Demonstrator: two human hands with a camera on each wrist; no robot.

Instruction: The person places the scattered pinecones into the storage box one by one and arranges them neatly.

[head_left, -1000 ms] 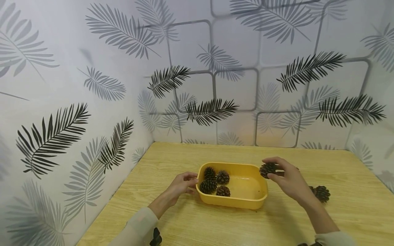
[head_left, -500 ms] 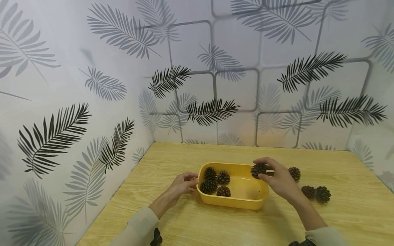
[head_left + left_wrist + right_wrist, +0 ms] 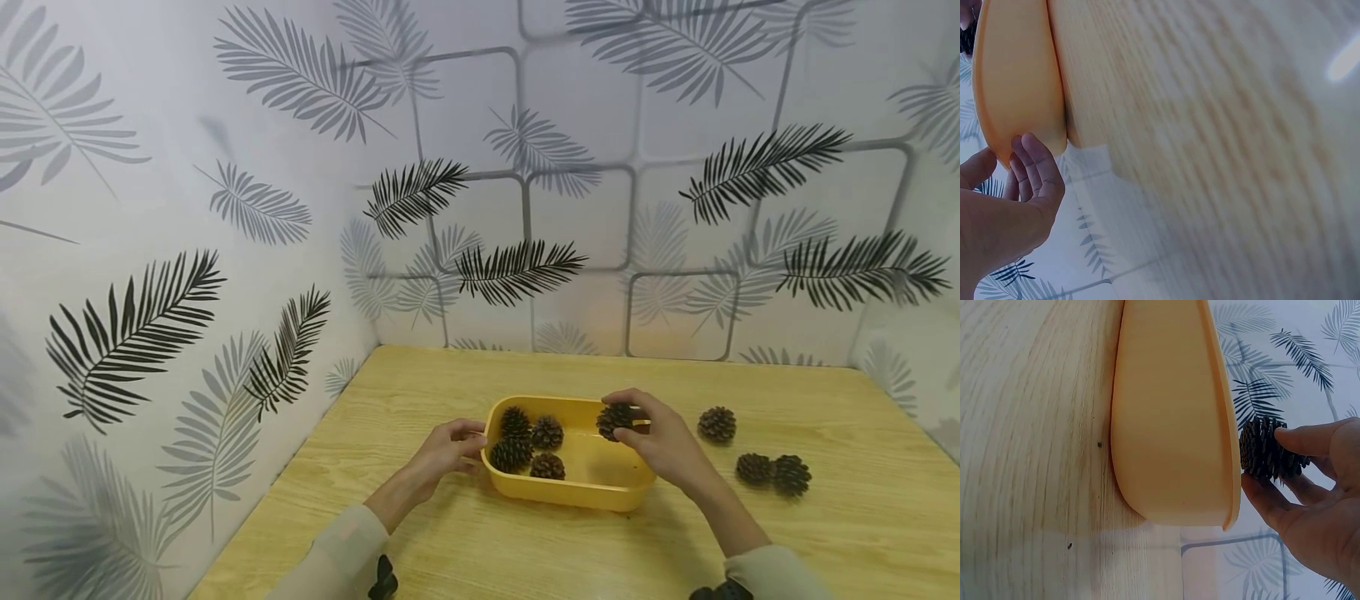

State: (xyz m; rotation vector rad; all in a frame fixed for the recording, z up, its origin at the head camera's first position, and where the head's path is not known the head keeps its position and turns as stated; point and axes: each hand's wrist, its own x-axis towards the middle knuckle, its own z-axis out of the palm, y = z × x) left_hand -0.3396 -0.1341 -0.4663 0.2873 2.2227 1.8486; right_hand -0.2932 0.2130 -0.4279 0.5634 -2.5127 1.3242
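While held, scaly pinecone [image 3: 614,419] tops smooth tub [image 3: 592,497].

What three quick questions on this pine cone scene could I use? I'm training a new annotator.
1. How many cones lie on the tray floor, not counting the held one?
2. True or false: the left hand holds a cone.
3. The right hand holds its cone: A) over the tray, B) on the table, C) against the wall.

Key
1. Four, bunched at the tray's left end.
2. False; it grips the tray's left rim.
3. A; three more cones lie on the table to the right.
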